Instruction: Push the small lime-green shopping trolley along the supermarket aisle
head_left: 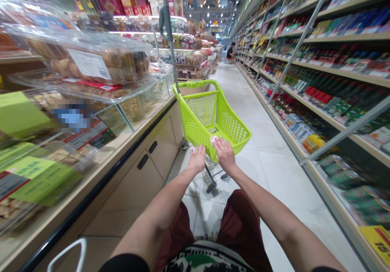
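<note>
A lime-green plastic shopping cart (195,136) stands in the aisle in front of me, on a grey wheeled frame (211,186). My left hand (198,158) is at the near end of its basket, fingers stretched out and holding nothing; whether it touches the plastic I cannot tell. To its right, my right hand (224,154) lies against the basket's near panel with its fingers extended. A small whitish round patch (213,139) on that panel shows just beside the right fingertips. The cart's handle bar (195,84) is on the far side.
On the left, a wooden counter (124,207) with a black rail carries clear boxes of baked goods (91,60). A grey pole (170,36) rises behind the cart. Tall stocked shelves (341,72) line the right. White floor tiles (231,81) run ahead toward a distant person (230,51).
</note>
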The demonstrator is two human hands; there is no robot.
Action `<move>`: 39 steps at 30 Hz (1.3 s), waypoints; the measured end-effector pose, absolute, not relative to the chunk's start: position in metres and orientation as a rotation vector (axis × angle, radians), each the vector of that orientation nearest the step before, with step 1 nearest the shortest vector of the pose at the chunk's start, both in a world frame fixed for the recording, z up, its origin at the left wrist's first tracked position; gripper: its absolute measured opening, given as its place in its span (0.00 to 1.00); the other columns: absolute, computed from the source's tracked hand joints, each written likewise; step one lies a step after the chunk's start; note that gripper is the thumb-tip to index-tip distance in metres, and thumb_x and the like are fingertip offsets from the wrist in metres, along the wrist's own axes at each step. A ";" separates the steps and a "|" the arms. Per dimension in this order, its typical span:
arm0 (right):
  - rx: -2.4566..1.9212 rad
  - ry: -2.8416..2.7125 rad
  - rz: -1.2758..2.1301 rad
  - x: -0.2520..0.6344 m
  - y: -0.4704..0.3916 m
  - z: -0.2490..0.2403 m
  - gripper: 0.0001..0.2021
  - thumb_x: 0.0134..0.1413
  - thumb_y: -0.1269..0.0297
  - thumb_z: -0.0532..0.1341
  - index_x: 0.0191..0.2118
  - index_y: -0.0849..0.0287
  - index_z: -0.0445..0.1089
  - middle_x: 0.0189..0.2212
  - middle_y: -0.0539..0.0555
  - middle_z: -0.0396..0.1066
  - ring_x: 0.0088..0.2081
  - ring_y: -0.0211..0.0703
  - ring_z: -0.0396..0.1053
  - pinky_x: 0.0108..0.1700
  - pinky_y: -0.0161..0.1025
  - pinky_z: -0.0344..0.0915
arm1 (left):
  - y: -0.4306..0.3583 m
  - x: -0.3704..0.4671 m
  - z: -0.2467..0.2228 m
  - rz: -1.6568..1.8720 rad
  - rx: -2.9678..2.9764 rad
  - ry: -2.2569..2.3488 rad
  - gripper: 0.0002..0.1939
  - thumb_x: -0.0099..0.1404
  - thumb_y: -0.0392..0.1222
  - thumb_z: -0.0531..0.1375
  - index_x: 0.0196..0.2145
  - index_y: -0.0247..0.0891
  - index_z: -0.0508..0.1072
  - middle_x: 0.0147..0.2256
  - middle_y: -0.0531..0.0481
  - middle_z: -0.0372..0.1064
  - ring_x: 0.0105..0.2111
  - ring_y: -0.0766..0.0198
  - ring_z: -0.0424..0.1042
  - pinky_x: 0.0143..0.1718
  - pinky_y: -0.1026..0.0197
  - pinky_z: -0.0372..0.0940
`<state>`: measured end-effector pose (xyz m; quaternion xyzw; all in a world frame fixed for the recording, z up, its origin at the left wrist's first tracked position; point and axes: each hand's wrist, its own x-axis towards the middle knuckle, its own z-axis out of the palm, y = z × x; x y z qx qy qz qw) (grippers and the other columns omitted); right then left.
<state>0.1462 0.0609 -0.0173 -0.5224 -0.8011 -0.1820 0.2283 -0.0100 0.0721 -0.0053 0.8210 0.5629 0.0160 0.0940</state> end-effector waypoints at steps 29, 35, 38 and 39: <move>-1.300 -2.010 -0.375 0.219 0.047 -0.060 0.26 0.50 0.73 0.46 0.56 0.56 0.56 0.51 0.57 0.63 0.53 0.47 0.62 0.50 0.46 0.64 | 0.108 0.021 0.052 0.175 2.726 1.543 0.29 0.62 0.34 0.42 0.61 0.33 0.44 0.64 0.45 0.35 0.62 0.55 0.36 0.59 0.45 0.42; -1.451 -1.934 -0.297 0.282 0.022 -0.066 0.24 0.53 0.65 0.47 0.57 0.54 0.56 0.52 0.55 0.63 0.52 0.46 0.63 0.51 0.45 0.63 | 0.128 0.044 0.071 0.032 2.837 1.403 0.25 0.61 0.36 0.46 0.57 0.36 0.55 0.61 0.45 0.46 0.61 0.53 0.41 0.58 0.40 0.39; -1.546 -1.865 -0.293 0.307 0.014 -0.067 0.23 0.53 0.62 0.46 0.55 0.55 0.58 0.50 0.56 0.65 0.50 0.48 0.64 0.50 0.46 0.64 | 0.128 0.050 0.071 -0.073 2.879 1.349 0.22 0.60 0.35 0.48 0.53 0.40 0.62 0.55 0.46 0.60 0.58 0.54 0.50 0.58 0.39 0.37; -1.577 -1.838 -0.302 0.313 0.013 -0.067 0.22 0.53 0.61 0.46 0.54 0.55 0.59 0.49 0.57 0.66 0.49 0.49 0.65 0.49 0.47 0.64 | 0.126 0.053 0.070 -0.066 2.901 1.326 0.21 0.60 0.35 0.49 0.51 0.41 0.63 0.52 0.47 0.62 0.56 0.55 0.54 0.58 0.38 0.38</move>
